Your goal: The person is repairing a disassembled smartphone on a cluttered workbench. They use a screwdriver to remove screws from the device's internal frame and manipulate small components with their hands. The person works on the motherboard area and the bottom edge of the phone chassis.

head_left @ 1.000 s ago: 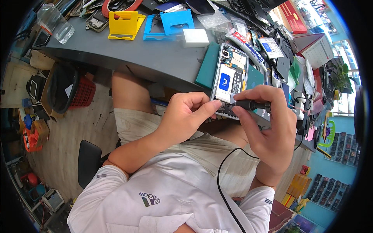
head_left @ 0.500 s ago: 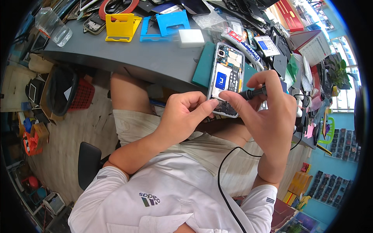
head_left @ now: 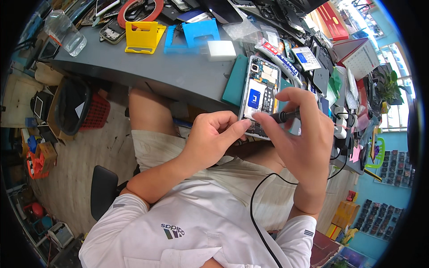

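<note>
An opened smartphone (head_left: 260, 93) with its back cover off lies on a teal mat (head_left: 234, 80) at the grey table's near edge. My left hand (head_left: 213, 137) pinches the phone's lower edge with thumb and forefinger. My right hand (head_left: 300, 134) grips a black corded electric screwdriver (head_left: 284, 116), its tip pointing left onto the phone's lower part. The black cord (head_left: 263, 210) runs down over my lap.
A yellow phone stand (head_left: 142, 36), a blue stand (head_left: 192, 35) and a white charger block (head_left: 221, 50) sit farther back on the table (head_left: 147, 67). Tools, parts and packets crowd the right side. A black bin (head_left: 71, 105) and red basket stand on the floor at left.
My right hand with the screwdriver has shifted up and left along the phone's lower part. My left hand stays pinching the phone's edge.
</note>
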The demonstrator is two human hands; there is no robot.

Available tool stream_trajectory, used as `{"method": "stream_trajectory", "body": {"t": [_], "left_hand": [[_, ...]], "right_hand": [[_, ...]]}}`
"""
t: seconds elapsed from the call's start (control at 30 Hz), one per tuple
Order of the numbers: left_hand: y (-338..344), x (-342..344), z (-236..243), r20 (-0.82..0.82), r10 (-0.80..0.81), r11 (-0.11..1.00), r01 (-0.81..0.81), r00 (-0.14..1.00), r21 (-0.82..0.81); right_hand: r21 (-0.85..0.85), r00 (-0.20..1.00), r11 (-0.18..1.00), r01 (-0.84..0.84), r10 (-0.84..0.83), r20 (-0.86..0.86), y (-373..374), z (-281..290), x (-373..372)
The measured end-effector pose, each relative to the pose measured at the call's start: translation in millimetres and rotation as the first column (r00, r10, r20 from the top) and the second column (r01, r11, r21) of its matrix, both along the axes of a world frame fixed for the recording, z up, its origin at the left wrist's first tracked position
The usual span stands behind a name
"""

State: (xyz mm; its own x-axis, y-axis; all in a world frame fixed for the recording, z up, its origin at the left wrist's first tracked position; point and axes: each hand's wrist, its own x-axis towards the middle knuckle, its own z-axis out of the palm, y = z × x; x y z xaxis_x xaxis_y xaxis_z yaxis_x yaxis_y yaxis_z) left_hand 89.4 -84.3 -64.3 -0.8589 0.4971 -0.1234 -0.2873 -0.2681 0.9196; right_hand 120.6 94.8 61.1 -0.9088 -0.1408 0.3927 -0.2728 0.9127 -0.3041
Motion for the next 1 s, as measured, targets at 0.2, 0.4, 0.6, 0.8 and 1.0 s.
{"method": "stream_trajectory", "body": {"t": [0.2, 0.4, 0.6, 0.8, 1.0], "left_hand": [[1.9, -0.2, 1.2, -0.037, 0.014, 0.999, -0.013, 0.999, 0.041], [1.2, 1.4, 3.8, -0.010, 0.014, 0.998, -0.013, 1.000, 0.060], [2.5, 1.3, 8.5, -0.038, 0.029, 0.999, -0.028, 0.999, 0.022], [0.2, 0.2, 6.5, -0.053, 0.016, 1.000, -0.017, 0.998, -0.011], [1.8, 1.9, 2.7, -0.070, 0.031, 0.999, -0.033, 0.997, -0.018]], "right_hand": [[-0.087, 0.999, 0.995, -0.048, 0.046, -0.019, 2.3, 3.4, -4.1], [0.004, 0.972, 0.984, 0.180, -0.179, 0.155, -0.6, 6.3, 3.1], [-0.146, 0.997, 0.989, -0.020, 0.031, 0.075, 11.1, 3.9, -4.9], [-0.061, 0.997, 0.995, -0.077, 0.079, 0.024, 7.5, 7.1, -4.4], [-0.038, 0.983, 0.994, 0.100, -0.093, 0.161, 0.5, 2.6, 5.6]]}}
